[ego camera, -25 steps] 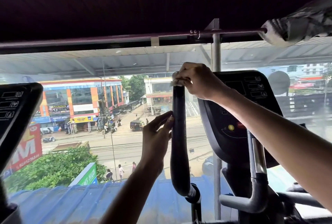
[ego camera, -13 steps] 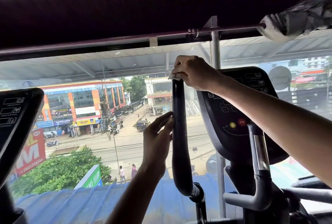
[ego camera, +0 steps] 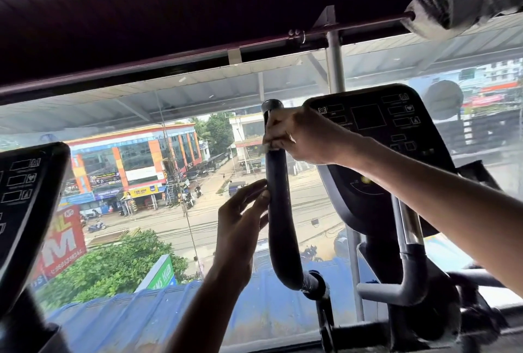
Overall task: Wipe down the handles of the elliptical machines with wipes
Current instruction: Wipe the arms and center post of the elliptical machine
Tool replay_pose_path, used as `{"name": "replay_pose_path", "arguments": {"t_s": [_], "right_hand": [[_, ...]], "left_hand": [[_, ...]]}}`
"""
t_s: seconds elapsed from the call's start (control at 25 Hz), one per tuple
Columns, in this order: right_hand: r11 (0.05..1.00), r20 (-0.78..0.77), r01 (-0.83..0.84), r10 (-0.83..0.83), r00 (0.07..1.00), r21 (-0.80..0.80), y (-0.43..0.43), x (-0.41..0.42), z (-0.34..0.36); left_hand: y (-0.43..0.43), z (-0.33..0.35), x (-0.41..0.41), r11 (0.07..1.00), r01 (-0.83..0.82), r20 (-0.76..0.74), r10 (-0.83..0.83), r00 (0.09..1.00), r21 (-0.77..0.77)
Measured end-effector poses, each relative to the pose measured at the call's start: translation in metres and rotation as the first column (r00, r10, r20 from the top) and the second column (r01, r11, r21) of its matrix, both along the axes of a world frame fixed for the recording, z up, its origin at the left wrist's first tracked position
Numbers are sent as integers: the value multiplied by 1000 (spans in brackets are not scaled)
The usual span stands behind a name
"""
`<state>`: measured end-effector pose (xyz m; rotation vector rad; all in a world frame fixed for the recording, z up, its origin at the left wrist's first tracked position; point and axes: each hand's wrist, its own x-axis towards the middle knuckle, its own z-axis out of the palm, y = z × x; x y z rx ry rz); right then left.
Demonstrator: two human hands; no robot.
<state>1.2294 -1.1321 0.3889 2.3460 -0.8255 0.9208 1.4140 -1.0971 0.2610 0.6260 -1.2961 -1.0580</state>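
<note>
Now wiping near handle [ego camera: 278, 211] top, center frame.
R hand [ego camera: 305, 137] curled tight round wipe [ego camera: 276, 133] on handle; L hand [ego camera: 240, 219] below, fingers straight, touching handle's side.

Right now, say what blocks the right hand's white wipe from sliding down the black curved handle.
Only the left hand, fingers touching the black curved handle midway down, below the white wipe in the right hand.

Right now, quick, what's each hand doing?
Left hand: open, straight fingers touching the handle mid-length.
Right hand: gripping a wipe around the handle near its top.
</note>
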Motion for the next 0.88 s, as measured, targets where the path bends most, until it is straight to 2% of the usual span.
{"name": "replay_pose_path", "arguments": {"t_s": [0.08,0.2,0.36,0.52,0.64,0.68,0.8,0.88], "right_hand": [[998,-97,49,-46,994,27,4,4,9],[993,4,91,-91,996,-77,1,8,8],[1000,-149,-9,9,989,-1,14,0,-5],[993,41,46,-42,998,-106,9,2,-13],[998,-60,-67,67,996,-8,23,-2,-26],[998,-71,-56,56,996,8,25,-2,-23],[997,101,60,-54,993,-57,15,0,-15],[998,109,29,-24,994,-47,16,2,-21]], "left_hand": [[4,-2,-2,1000,-9,11,9,1000,-6],[7,-6,-3,1000,-17,8,17,1000,-1],[10,-10,-4,1000,-18,10,18,1000,4],[14,-13,-5,1000,3,-23,-2,1000,25],[17,-14,-5,1000,28,-19,-28,999,-3],[18,-15,-5,999,31,-21,-32,999,-9],[20,-15,-4,999,43,-27,-44,999,-22],[20,-18,-3,998,55,-32,-56,998,-31]]}}
